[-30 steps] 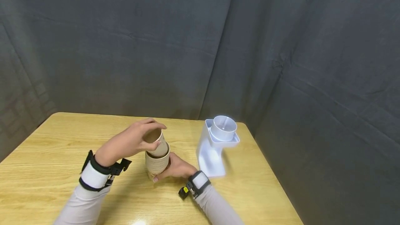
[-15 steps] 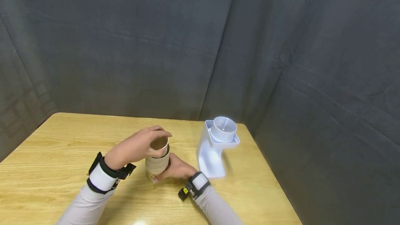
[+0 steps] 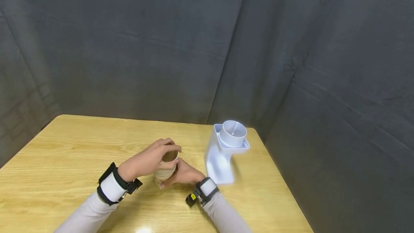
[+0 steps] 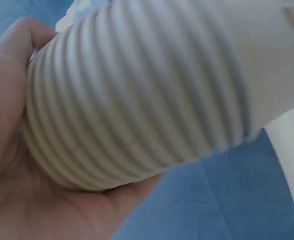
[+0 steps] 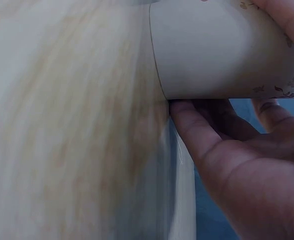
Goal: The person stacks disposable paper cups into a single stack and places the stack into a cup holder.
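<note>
A stack of nested paper cups (image 3: 165, 174), beige with a small brown print, stands upright on the wooden table. My left hand (image 3: 151, 160) holds its top end, thumb and fingers around the rim of the uppermost cup. In the left wrist view, the ridged rims of the cups (image 4: 137, 95) lie against the palm of that hand (image 4: 52, 210). Lower down, my right hand (image 3: 183, 173) grips the stack from the right. The right wrist view has the plain wall of the bottom cup (image 5: 211, 50), with fingers of the right hand (image 5: 236, 160) around it.
To the right of the hands stands a white plastic stand (image 3: 219, 168) with a round, open-topped cylinder (image 3: 232, 137) on it. The wooden table (image 3: 64, 146) ends at a dark grey curtain (image 3: 129, 46) behind and on the right.
My left hand has moved down and to the right, lowering its cup into the stack, where it now sits nested. The right hand has kept its place around the stack.
</note>
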A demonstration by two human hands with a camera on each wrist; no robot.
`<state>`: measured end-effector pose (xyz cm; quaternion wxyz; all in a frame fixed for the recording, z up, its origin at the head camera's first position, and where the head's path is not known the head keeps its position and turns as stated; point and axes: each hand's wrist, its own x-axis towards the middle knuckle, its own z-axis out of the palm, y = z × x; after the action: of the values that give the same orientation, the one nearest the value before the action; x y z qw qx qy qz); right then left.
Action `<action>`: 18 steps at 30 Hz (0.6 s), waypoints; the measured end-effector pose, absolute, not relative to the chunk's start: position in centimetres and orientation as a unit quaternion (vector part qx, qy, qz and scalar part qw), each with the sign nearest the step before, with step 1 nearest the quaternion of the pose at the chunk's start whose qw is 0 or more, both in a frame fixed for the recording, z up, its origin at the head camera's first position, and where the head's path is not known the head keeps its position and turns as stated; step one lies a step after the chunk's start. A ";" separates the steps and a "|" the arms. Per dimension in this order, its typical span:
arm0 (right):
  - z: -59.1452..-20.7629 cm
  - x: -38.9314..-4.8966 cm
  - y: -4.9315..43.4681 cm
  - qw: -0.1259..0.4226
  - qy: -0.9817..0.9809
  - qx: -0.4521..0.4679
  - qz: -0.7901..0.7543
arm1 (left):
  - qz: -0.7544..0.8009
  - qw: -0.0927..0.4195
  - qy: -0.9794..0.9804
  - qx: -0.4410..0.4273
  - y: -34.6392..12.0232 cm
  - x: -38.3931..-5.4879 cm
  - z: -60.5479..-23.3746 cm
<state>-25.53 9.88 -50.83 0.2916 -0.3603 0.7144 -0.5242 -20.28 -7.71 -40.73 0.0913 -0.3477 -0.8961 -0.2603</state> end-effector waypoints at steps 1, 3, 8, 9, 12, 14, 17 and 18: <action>-50.8 -25.5 9.8 0.291 0.715 -0.360 -0.524 | -0.260 0.096 -0.898 -0.342 -7.7 -20.2 -40.9; -50.9 -25.5 9.5 0.294 0.714 -0.360 -0.524 | -0.257 0.113 -0.903 -0.326 -7.8 -19.9 -41.3; -51.2 -25.4 9.3 0.289 0.716 -0.372 -0.515 | -0.259 0.184 -0.902 -0.292 -7.9 -19.0 -43.0; -51.3 -25.4 9.3 0.288 0.716 -0.373 -0.515 | -0.268 0.194 -0.899 -0.286 -7.9 -18.9 -43.4; -51.5 -25.4 9.7 0.295 0.711 -0.372 -0.519 | -0.323 0.211 -0.888 -0.252 -7.8 -18.8 -44.5; -51.5 -25.5 9.9 0.304 0.710 -0.378 -0.511 | -0.366 0.224 -0.876 -0.219 -7.9 -18.9 -45.1; -51.3 -25.6 10.3 0.308 0.712 -0.393 -0.493 | -0.416 0.251 -0.856 -0.177 -8.0 -19.0 -46.2; -51.2 -25.5 10.5 0.308 0.713 -0.395 -0.491 | -0.428 0.258 -0.850 -0.169 -7.9 -19.0 -46.6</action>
<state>-25.54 10.55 -51.24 0.3082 -0.3949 0.7130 -0.4905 -18.97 -7.91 -46.62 0.2577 -0.1688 -0.8499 -0.4276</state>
